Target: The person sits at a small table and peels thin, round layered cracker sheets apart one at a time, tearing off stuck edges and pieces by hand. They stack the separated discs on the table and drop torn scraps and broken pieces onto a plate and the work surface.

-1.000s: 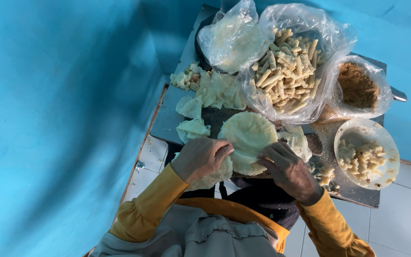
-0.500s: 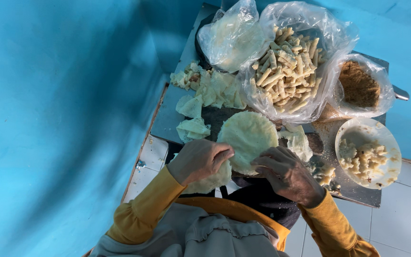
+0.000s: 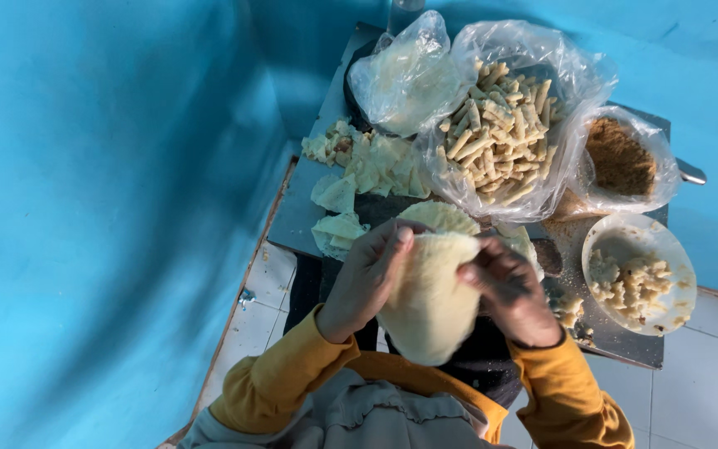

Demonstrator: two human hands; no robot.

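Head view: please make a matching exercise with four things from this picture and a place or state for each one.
Things:
1. thin wrapper
2. bag of rolled sticks
3. brown crumbs bag
4. white bowl

Places or states:
A. far right, beside the rolls
B. held by left hand and right hand
C. near right, holding pale filling
D. middle back, open

Pairs: 1-B, 2-D, 3-A, 4-C

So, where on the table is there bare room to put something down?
Bare grey strip along the table's left edge, beside the folded wrappers. The back is crowded with bags; the right holds the white plate and crumbs.
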